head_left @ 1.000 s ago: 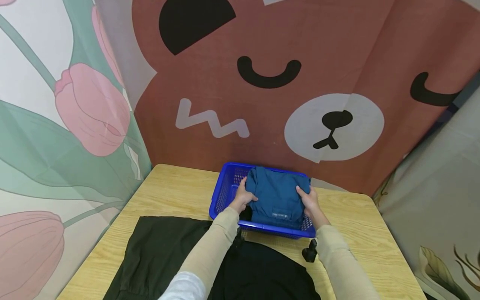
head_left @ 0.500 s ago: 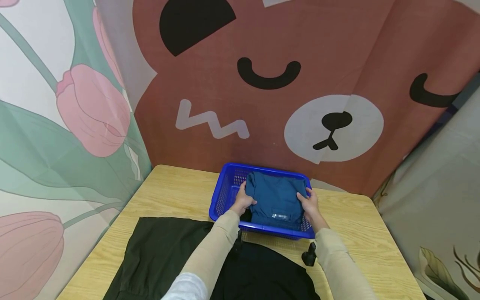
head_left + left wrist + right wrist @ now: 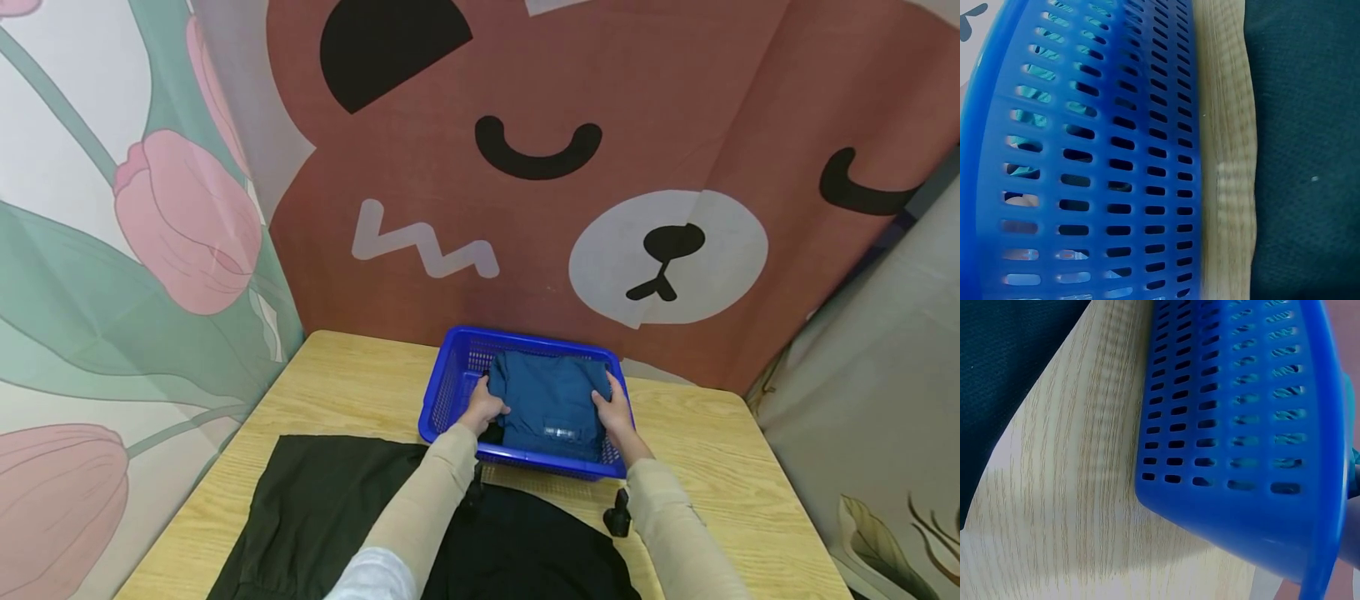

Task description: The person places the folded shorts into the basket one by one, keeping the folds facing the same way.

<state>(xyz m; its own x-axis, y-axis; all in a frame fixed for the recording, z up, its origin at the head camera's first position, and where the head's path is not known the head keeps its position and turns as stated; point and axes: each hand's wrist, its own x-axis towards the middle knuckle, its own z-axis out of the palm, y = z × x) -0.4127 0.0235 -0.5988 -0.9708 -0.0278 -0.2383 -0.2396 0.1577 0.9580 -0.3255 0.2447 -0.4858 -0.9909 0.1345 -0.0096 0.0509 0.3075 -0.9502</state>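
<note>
A folded blue garment with a pale printed patch near its front edge lies level inside a blue plastic basket. My left hand grips its left side, thumb on top and fingers down the side. On the opposite side my right hand holds the right edge, thumb also on top. The undersides of the fingers are hidden by the cloth. Something black shows beneath the garment near my left wrist. Both wrist views are filled mostly by the basket's slotted wall, with blue cloth glimpsed through the slots.
Dark green cloth and black cloth lie on the wooden table in front of the basket. Small black devices, one of them a wrist camera, hang below the wrists. A printed bear curtain stands behind the table.
Both hands have lowered the folded blue garment deeper into the basket and slightly toward me. The basket and the dark cloths have stayed in place.
</note>
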